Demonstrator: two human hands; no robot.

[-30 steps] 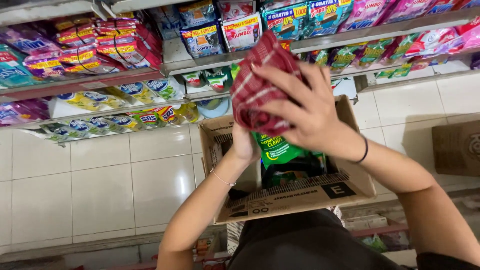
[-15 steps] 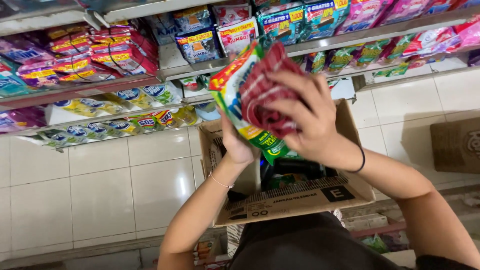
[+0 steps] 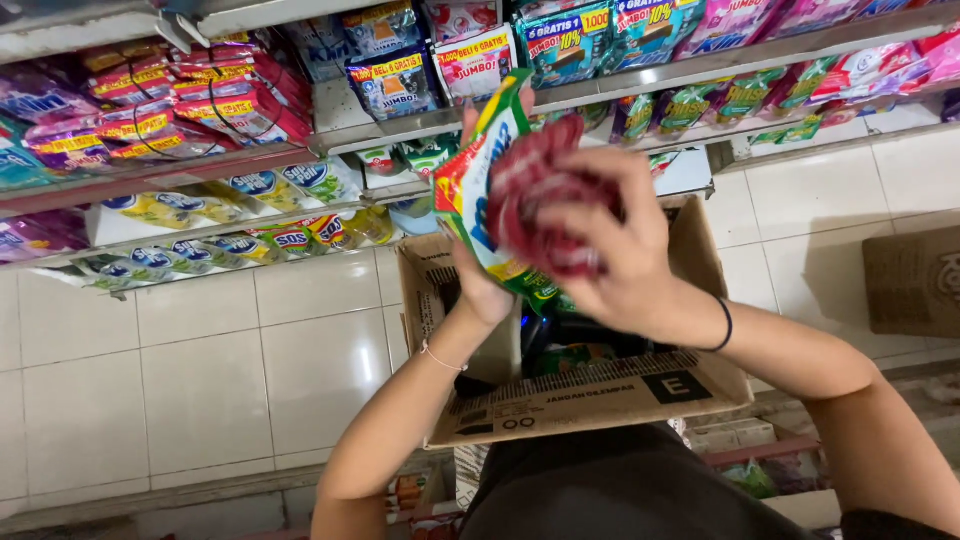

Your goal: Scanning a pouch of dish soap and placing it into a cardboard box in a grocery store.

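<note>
Left hand (image 3: 478, 285) grips the green pouch (image 3: 490, 190) from below, its long axis upright above the open box (image 3: 585, 400), while the right hand (image 3: 610, 250) presses a bunched red cloth (image 3: 535, 195) against the pouch's right face.

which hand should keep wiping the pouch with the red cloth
Right, probably. The right hand presses the red cloth onto the pouch, while the left hand supports it from behind.

Green-and-white detergent pouch (image 3: 487, 190) upright above the open cardboard box (image 3: 590, 400), red checked cloth (image 3: 545, 200) against it.
</note>
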